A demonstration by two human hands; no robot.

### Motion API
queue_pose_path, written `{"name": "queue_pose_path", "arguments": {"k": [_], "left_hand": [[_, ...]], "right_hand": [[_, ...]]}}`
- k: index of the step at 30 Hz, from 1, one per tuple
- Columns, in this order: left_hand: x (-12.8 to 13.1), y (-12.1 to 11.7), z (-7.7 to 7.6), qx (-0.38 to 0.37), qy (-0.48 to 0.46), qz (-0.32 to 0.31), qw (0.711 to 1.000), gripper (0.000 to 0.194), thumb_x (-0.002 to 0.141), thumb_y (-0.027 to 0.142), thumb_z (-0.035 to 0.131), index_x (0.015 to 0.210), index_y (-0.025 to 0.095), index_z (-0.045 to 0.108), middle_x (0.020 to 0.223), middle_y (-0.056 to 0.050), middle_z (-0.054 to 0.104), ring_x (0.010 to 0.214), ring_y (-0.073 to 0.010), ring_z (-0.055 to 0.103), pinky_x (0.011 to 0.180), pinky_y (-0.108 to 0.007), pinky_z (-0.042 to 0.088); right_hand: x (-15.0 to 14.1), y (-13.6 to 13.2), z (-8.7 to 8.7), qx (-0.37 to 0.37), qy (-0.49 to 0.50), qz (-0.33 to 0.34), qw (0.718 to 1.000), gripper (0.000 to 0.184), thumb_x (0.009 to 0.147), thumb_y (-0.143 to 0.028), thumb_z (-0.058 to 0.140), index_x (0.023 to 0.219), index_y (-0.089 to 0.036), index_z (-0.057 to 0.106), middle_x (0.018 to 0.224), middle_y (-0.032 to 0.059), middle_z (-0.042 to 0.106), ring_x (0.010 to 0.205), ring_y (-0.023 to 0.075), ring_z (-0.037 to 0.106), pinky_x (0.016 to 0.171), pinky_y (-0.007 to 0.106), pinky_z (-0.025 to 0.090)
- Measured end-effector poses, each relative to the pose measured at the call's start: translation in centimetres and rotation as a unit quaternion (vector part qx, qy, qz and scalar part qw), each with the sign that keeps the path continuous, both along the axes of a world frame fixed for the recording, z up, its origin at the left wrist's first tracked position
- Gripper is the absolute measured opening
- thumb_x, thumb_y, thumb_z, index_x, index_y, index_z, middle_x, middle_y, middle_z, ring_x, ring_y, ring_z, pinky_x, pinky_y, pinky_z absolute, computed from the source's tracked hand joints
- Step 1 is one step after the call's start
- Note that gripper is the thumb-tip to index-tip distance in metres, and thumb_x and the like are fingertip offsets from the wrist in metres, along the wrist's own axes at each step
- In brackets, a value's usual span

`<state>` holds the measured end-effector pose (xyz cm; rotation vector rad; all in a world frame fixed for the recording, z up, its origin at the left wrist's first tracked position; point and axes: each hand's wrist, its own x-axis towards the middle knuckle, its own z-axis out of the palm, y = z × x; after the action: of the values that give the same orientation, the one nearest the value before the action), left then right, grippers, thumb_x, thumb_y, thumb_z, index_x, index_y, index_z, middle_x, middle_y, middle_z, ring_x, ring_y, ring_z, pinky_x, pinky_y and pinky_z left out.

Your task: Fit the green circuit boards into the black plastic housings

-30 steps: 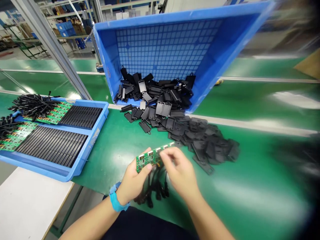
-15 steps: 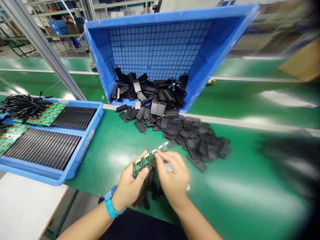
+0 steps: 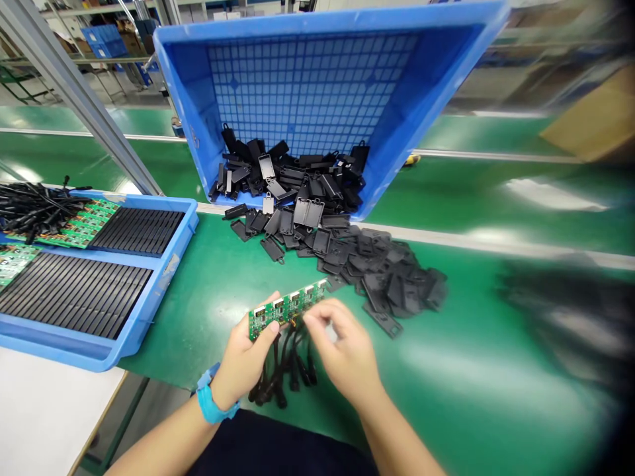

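My left hand (image 3: 251,357), with a turquoise band at its wrist, grips the left end of a green circuit board strip (image 3: 278,307), thumb on the front. White connectors line the strip's upper edge. Several black cables (image 3: 282,370) hang from its lower edge over the green bench. My right hand (image 3: 344,347) has thumb and index finger pinched together at the lower edge, right of the middle, beside small orange wire ends. What lies between those fingertips is hidden.
A large blue crate (image 3: 317,86) lies tipped towards me, black plastic cases (image 3: 307,211) spilling from it onto the green bench (image 3: 208,291). Flat black covers (image 3: 387,271) are heaped to the right. At left, a blue tray (image 3: 171,264) holds black cases, boards and cables.
My right hand has moved from the connectors on the board's upper edge down to its lower edge. The board's face and hanging cables show more fully. The view has shifted slightly.
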<state>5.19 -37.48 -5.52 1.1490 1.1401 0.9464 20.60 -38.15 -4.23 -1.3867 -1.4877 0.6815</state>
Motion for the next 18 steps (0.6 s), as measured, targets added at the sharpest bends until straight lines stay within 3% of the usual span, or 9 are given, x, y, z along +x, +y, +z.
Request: {"name": "queue_pose_path", "arguments": {"k": [3, 8, 11, 18], "left_hand": [[0.1, -0.1, -0.2, -0.027, -0.05, -0.003, 0.998, 0.044, 0.081, 0.031, 0.052, 0.123, 0.02, 0.046, 0.123, -0.005, 0.054, 0.109, -0.0213, 0.052, 0.098, -0.034, 0.038], [0.0, -0.3, -0.1, -0.028, -0.047, -0.012, 0.998, 0.042, 0.079, 0.03, 0.055, 0.12, 0.02, 0.051, 0.12, -0.004, 0.056, 0.108, -0.0203, 0.052, 0.097, -0.031, 0.039], [-0.1, -0.3, -0.2, -0.029, -0.052, -0.014, 0.998, 0.043, 0.079, 0.031, 0.055, 0.121, 0.021, 0.05, 0.121, -0.004, 0.055, 0.107, -0.0202, 0.053, 0.097, -0.03, 0.039], [-0.2, -0.7, -0.3, -0.014, -0.016, -0.02, 1.0, 0.042, 0.08, 0.03, 0.053, 0.122, 0.024, 0.049, 0.121, -0.003, 0.056, 0.108, -0.0191, 0.052, 0.098, -0.028, 0.037]], "right_hand": [[0.7, 0.5, -0.5, -0.02, 0.011, -0.042, 0.999, 0.012, 0.083, -0.022, 0.048, 0.072, -0.019, 0.052, 0.071, 0.0006, 0.052, 0.067, 0.0143, 0.049, 0.062, 0.026, 0.04], [0.7, 1.5, -1.3, -0.027, 0.045, -0.115, 0.992, 0.006, 0.08, -0.023, 0.054, 0.077, -0.018, 0.054, 0.073, 0.0014, 0.056, 0.067, 0.0142, 0.052, 0.063, 0.027, 0.042], [0.0, 1.3, -1.3, 0.006, 0.069, -0.164, 0.984, 0.007, 0.077, -0.022, 0.058, 0.082, -0.018, 0.056, 0.072, 0.0006, 0.056, 0.065, 0.0131, 0.053, 0.062, 0.026, 0.045], [-0.6, 0.5, -1.1, 0.091, -0.016, -0.183, 0.979, 0.007, 0.078, -0.017, 0.058, 0.077, -0.019, 0.064, 0.075, 0.0018, 0.059, 0.068, 0.014, 0.055, 0.065, 0.027, 0.045]]}}
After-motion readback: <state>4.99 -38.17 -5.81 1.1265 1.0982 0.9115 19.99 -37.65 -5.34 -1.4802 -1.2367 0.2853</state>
